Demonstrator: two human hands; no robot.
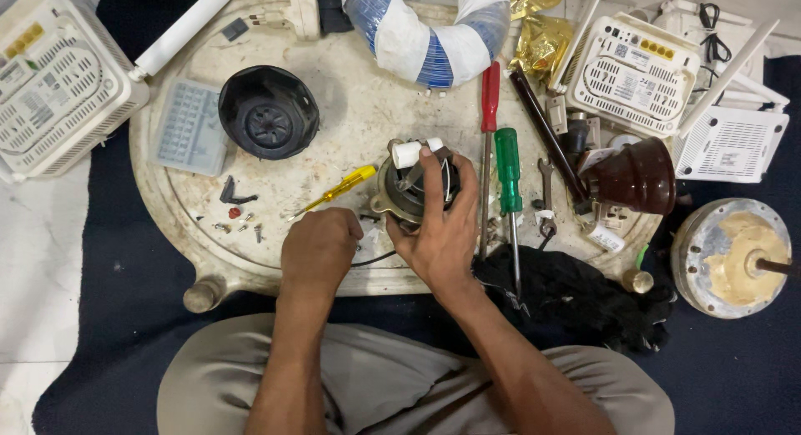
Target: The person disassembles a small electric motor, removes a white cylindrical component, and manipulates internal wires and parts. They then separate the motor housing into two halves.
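Round, stained white surface [350, 110] on a dark floor mat, crowded with tools. Near its front edge, small round motor [410, 195], gripped by right hand [438, 235], fingers curled over its top. Left hand [319, 250] closed in a fist just beside, contents hidden. Yellow screwdriver [338, 190] touching nothing, left of motor.

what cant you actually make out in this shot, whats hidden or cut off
All in the head view:
- Left hand: a closed fist seen from the back, so anything in it is hidden.
- Motor: its near side is covered by the right hand.
- Small screws: too small to tell the types.
- Left router: cut off by the left edge.
- Striped ring: its top is cut off by the upper edge.
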